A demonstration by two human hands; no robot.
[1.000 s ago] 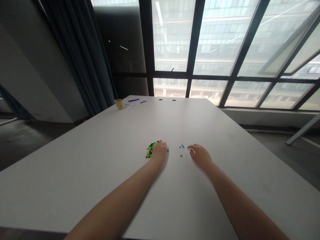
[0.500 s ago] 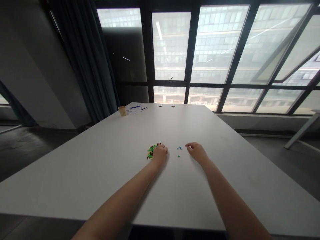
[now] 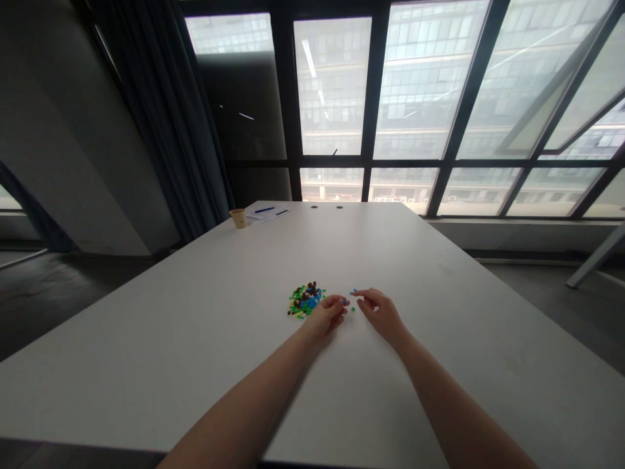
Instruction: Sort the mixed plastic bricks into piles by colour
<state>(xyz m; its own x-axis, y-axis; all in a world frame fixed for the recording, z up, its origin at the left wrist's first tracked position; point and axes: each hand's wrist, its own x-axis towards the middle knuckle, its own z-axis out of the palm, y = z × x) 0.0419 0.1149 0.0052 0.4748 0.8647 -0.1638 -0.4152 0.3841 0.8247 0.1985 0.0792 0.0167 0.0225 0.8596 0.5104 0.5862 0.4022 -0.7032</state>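
1. Clock directions are read from my own view, with 12 straight ahead along the desk.
2. Key relation: the pile of small plastic bricks lies at 9 o'clock from my left fingers, just beside them. My left hand is nearer to it than my right hand. The pile is roughly round, with no clear long axis. Single bricks are too small for me to read theirs.
3. Left fingers: curled and close together, tips at a blue brick. I cannot tell whether they are pinching it.
4. Right fingers: forefinger and thumb reach toward 9 o'clock, close to a second blue brick. I cannot tell whether they hold it.
5. A green brick lies apart from the pile, at 7 o'clock from my right fingers.
6. Count: two hands, one pile, and three bricks outside the pile that I can separate. The pile mixes green, brown, blue and yellow; too many and too small to count.
7. Far end of the desk, near 11 o'clock: one paper cup, one stack of sheets of paper, one blue pen and one dark pen on the sheets.
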